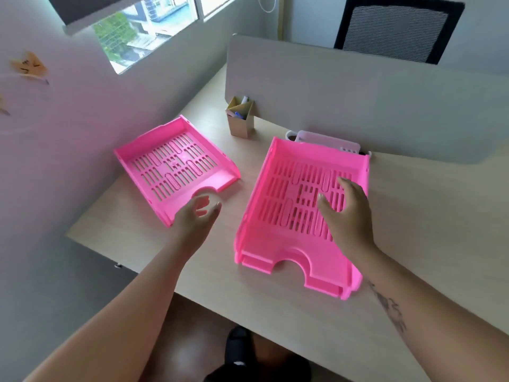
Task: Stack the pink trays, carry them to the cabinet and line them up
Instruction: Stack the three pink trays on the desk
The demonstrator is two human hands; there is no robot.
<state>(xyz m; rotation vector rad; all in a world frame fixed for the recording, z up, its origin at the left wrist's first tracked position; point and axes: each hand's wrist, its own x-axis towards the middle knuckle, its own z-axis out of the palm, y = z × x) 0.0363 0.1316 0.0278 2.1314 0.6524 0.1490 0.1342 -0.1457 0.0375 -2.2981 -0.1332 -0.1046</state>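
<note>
On the desk (275, 312), a single tray (176, 166) lies left, near the wall. A stack of trays (292, 216) lies right, well apart from it. A pen holder (240, 117) stands behind, between them, against the divider (358, 106). A chair (396, 26) stands beyond the divider.

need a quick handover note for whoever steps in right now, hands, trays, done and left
Left hand: open, empty, reaching at the near edge of the single pink tray on the left of the desk.
Right hand: open, empty, over the pink tray stack on the right.
Done: the stack shows at least two trays nested.
Left: put the single tray on the stack, carry all to the cabinet, which is not in view, and line them up.
</note>
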